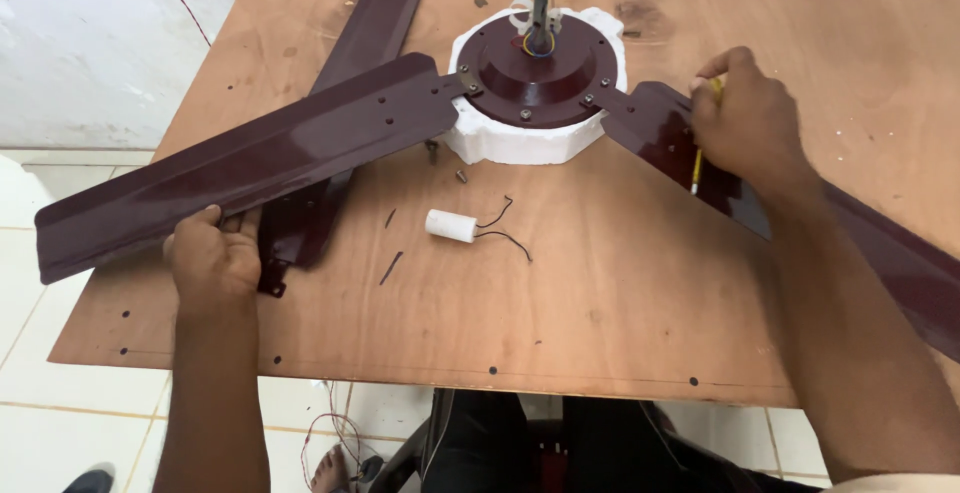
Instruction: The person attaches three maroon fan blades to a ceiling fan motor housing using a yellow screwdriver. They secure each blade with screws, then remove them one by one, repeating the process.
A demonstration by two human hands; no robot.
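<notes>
Plywood table (640, 283), three maroon fan blades (240, 158), left hand (213, 258) gripping one, right hand (745, 118) gripping screwdriver (697, 168).

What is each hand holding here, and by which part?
Left hand grips the long maroon metal fan blade by its lower edge. Right hand holds a thin yellow-handled screwdriver by its handle.

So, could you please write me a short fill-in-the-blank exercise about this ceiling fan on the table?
1. The left hand grips the edge of a dark ____ fan blade.
2. The right hand holds a screwdriver with a ____ handle.
3. The fan motor rests on a white ____ block.
4. The white capacitor trails two ____ wires.

Missing words: maroon; yellow; foam; black
</notes>
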